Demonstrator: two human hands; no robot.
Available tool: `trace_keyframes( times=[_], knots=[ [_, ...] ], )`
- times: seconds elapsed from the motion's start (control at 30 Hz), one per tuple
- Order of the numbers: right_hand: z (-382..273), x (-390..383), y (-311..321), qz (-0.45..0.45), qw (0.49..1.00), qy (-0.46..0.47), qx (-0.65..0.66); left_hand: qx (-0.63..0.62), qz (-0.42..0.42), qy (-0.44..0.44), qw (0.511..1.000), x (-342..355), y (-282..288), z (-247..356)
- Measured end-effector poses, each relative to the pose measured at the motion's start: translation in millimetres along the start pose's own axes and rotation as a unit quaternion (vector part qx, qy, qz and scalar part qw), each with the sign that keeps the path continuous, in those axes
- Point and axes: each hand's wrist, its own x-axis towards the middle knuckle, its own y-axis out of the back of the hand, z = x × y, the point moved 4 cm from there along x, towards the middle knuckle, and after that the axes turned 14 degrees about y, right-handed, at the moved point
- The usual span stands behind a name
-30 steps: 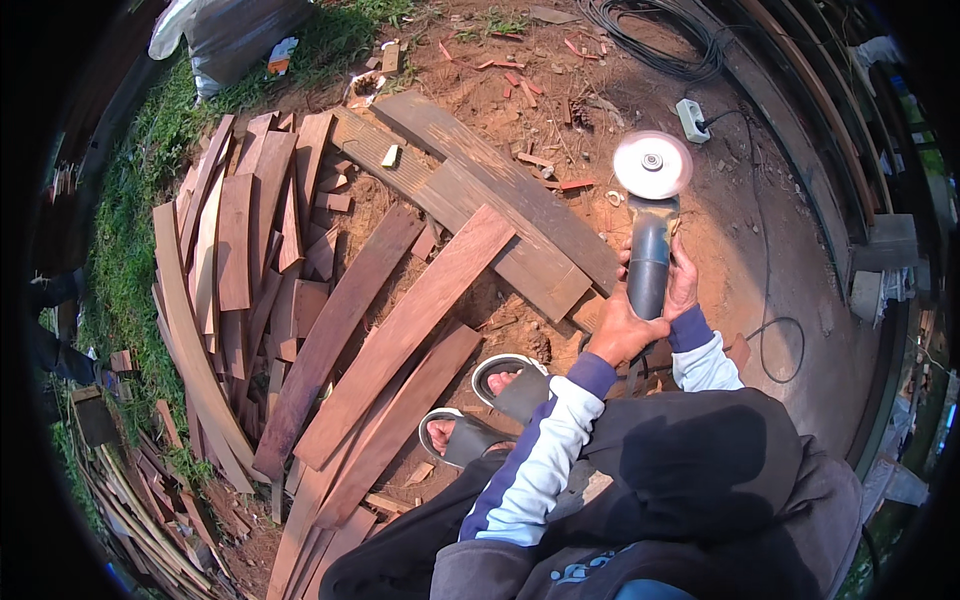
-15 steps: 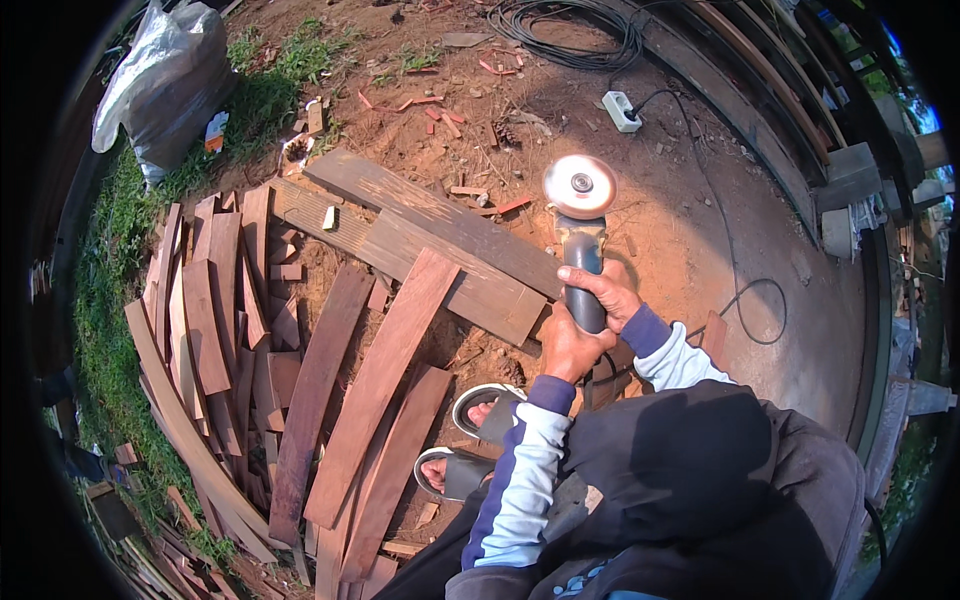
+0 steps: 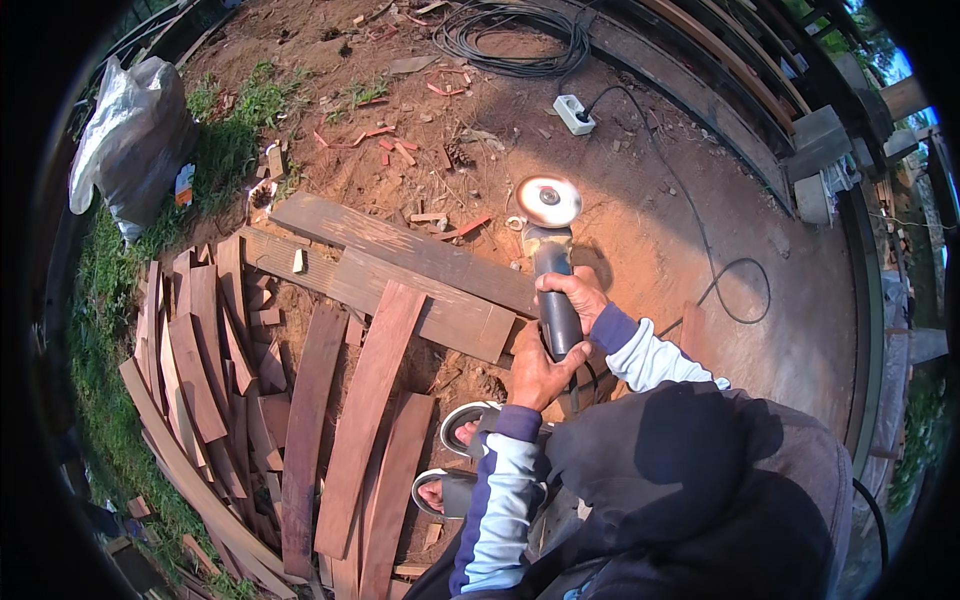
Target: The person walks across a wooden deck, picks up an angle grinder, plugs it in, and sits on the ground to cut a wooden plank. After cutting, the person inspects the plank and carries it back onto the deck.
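An angle grinder (image 3: 558, 318) with a dark body and a pale, slightly blurred disc (image 3: 550, 200) points away from me above the ground. My left hand (image 3: 540, 365) is closed round the rear end of its body. My right hand (image 3: 585, 295) grips it higher up, thumb across the top. A dark cord hangs from the rear. Just left of the grinder lie weathered brown boards (image 3: 420, 270), with several long reddish planks (image 3: 365, 410) over and beside them, near my sandalled feet.
A pile of short offcuts (image 3: 205, 360) covers the left, by grass and a silver-grey sack (image 3: 130, 140). A white power strip (image 3: 575, 115) and coiled black cable (image 3: 505, 40) lie at the back, a loose cord on the right. Timber and metal framework (image 3: 815, 140) line the right edge.
The whole scene has shifted down and left as the view moved. The grinder stays in both hands; my right thumb has come up over the top of its body.
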Motion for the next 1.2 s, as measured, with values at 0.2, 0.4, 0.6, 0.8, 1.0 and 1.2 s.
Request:
trace_keyframes(
  times=[0.2, 0.4, 0.6, 0.8, 1.0, 1.2],
  knots=[
    [-17, 7, 15, 0.025, 0.999, 0.032, 0.028, -0.065, 0.06, 0.048, 0.995, -9, 36, -24],
    [-25, 16, 33, 0.028, 0.997, 0.074, -0.009, -0.095, 0.122, 0.07, 0.985, -7, 68, -32],
    [-21, 26, 45, 0.025, 0.997, 0.076, 0.013, -0.133, 0.134, 0.03, 0.982, -5, 64, -50],
    [-20, 26, 42, 0.025, 0.997, 0.068, 0.017, -0.135, 0.106, 0.054, 0.984, -3, 59, -57],
    [-14, 33, 49, 0.023, 0.997, 0.067, 0.019, -0.134, 0.078, 0.058, 0.986, -2, 56, -56],
    [-15, 34, 45, 0.028, 0.997, 0.069, 0.011, -0.118, 0.078, 0.07, 0.987, 0, 54, -61]
  ],
)
